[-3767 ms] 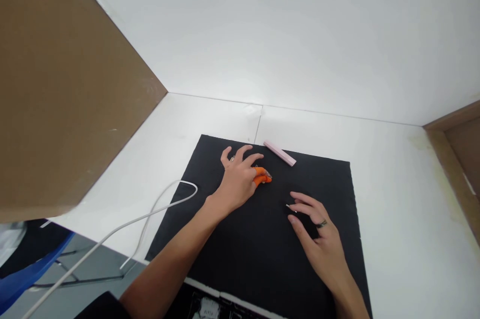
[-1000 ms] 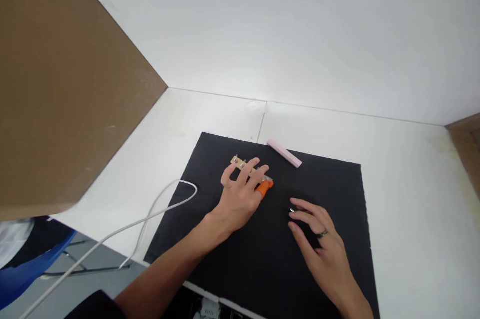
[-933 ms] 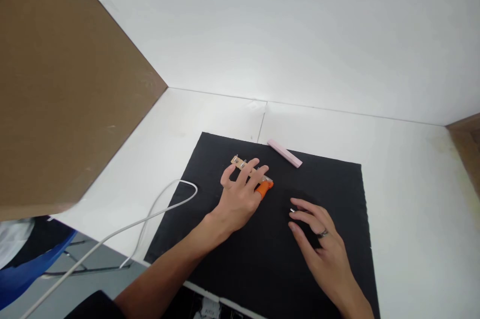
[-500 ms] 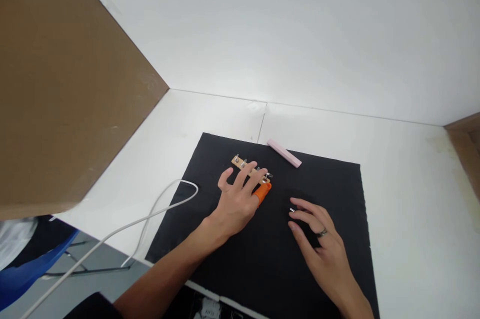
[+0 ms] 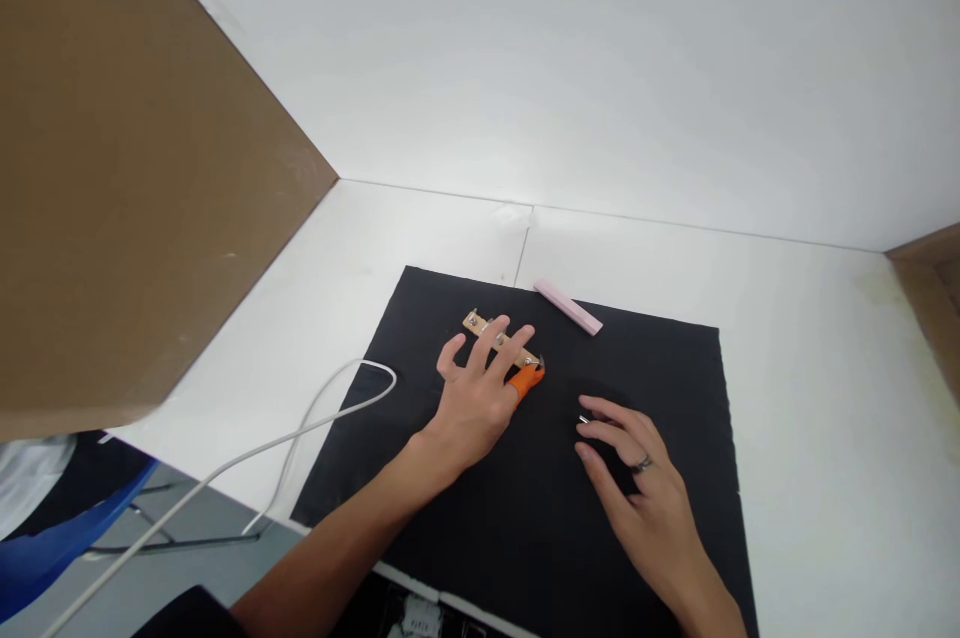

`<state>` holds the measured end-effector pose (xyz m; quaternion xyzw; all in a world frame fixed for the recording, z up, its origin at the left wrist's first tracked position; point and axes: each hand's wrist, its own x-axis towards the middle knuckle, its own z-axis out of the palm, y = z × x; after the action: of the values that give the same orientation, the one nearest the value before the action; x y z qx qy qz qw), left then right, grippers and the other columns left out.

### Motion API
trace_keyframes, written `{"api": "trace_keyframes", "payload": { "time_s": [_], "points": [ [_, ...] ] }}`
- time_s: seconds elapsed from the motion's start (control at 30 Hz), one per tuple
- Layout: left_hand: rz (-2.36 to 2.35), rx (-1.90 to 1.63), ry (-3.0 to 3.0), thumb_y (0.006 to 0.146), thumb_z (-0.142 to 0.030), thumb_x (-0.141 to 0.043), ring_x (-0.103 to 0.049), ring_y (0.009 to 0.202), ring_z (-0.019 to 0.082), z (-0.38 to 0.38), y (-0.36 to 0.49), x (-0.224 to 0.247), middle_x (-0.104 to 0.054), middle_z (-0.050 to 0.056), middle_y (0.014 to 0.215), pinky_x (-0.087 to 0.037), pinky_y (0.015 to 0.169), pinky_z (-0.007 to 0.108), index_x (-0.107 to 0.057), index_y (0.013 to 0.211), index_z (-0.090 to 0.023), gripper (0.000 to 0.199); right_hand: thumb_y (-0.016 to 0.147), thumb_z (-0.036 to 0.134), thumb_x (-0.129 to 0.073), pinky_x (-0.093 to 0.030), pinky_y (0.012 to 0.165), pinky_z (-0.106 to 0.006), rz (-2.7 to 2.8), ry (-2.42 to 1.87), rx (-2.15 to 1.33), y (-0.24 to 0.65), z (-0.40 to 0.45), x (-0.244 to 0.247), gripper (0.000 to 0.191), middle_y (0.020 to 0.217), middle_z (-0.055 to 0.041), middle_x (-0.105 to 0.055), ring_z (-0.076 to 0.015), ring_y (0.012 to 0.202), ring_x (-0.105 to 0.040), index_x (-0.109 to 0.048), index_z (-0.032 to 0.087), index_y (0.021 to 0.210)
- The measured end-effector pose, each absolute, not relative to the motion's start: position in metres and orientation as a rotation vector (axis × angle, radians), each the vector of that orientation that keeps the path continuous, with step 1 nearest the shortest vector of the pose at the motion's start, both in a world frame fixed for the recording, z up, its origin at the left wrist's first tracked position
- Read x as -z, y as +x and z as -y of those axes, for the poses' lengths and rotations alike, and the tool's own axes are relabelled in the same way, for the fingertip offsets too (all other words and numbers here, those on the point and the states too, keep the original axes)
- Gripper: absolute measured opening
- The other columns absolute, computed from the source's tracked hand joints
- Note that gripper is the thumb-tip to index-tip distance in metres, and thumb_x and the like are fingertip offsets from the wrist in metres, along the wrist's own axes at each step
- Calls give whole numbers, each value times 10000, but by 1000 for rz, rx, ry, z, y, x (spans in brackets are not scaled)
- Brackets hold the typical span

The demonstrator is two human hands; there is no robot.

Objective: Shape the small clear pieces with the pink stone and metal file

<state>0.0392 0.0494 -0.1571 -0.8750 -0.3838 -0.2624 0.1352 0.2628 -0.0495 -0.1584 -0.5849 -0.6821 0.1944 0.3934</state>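
My left hand lies palm down over a narrow wooden strip with several small metal fittings along it. Its fingers are spread, and some fingertips rest over the strip, hiding parts of it. An orange cover wraps one finger, whose tip is at the metal fitting on the strip's right end. To the right, my right hand hovers with curved fingers and a ring on one. A small shiny metal piece shows between its index and middle fingertips; the thumb stays apart from it.
Beneath both hands is a black mat on a white table. A pale pink bar lies at the mat's far edge. A white cable loops over the left edge. A brown panel stands at the left.
The orange-covered finger has shifted slightly right, and the end fitting beside it has swung nearer to me. My other left fingers have moved a little left. My right hand keeps its pose.
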Motion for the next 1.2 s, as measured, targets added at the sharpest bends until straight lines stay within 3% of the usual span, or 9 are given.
{"api": "trace_keyframes", "payload": {
  "time_s": [0.27, 0.63, 0.9, 1.07, 1.2],
  "points": [
    [1101, 803, -2528, 888, -66, -725, -606, 1487, 305, -45, 34, 156, -802, 49, 1450, -157, 1314, 533, -546, 611, -201, 357, 1100, 341, -632, -666, 960, -436, 1724, -1501, -514, 262, 50, 158, 149, 1308, -51, -802, -257, 1187, -764, -760, 333, 1175],
    [1110, 706, -2550, 945, -67, -708, -627, 1465, 334, -61, 37, 145, -758, 82, 1526, -143, 1290, 532, -749, 956, -235, 174, 1099, 335, -634, -665, 965, -422, 1730, -1499, -516, 262, 50, 160, 143, 1309, -41, -802, -245, 1190, -762, -757, 337, 1171],
    [1166, 685, -2564, 950, -88, -722, -605, 1486, 360, -60, 39, 139, -743, 93, 1545, -145, 1289, 571, -759, 963, -230, 147, 1101, 334, -629, -669, 961, -440, 1731, -1504, -516, 262, 51, 159, 148, 1309, -62, -801, -260, 1186, -766, -759, 325, 1171],
    [1183, 579, -2639, 861, 7, -717, -594, 1490, 402, -74, 46, 125, -730, 110, 1552, -216, 1264, 648, -729, 786, -195, 216, 1107, 327, -627, -667, 962, -429, 1740, -1485, -501, 263, 51, 159, 141, 1317, -50, -798, -249, 1202, -758, -740, 334, 1191],
    [1152, 453, -2718, 875, -24, -745, -598, 1478, 426, -85, 57, 115, -757, 140, 1493, -329, 1224, 682, -781, 801, -186, 182, 1102, 319, -638, -669, 951, -423, 1739, -1482, -493, 263, 51, 160, 139, 1318, -43, -799, -248, 1202, -760, -736, 337, 1198]
  ]
}}
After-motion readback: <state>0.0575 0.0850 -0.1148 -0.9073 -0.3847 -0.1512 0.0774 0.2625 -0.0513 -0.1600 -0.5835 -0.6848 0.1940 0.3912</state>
